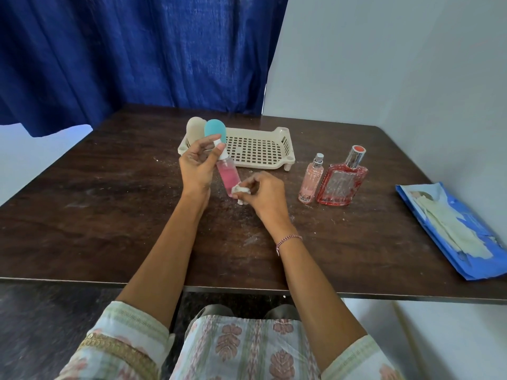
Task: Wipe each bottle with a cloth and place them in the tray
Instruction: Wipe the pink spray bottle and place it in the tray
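There were five bottles in all. The left hand (196,171) held one pink spray bottle (229,179) by its white top, fingers (201,142) curled round it, tilted above the counter (109,201) just in front of the one tray (258,149). The right hand (264,193) pinched one white cloth (240,192) against that bottle's low end. A cream bottle (193,130) and a teal bottle (215,131) stood in the tray's left corner, maybe touching. A small pink bottle (311,182) and a big red bottle (343,182) stood side by side on the right. One blue packet (450,231) lay far right.
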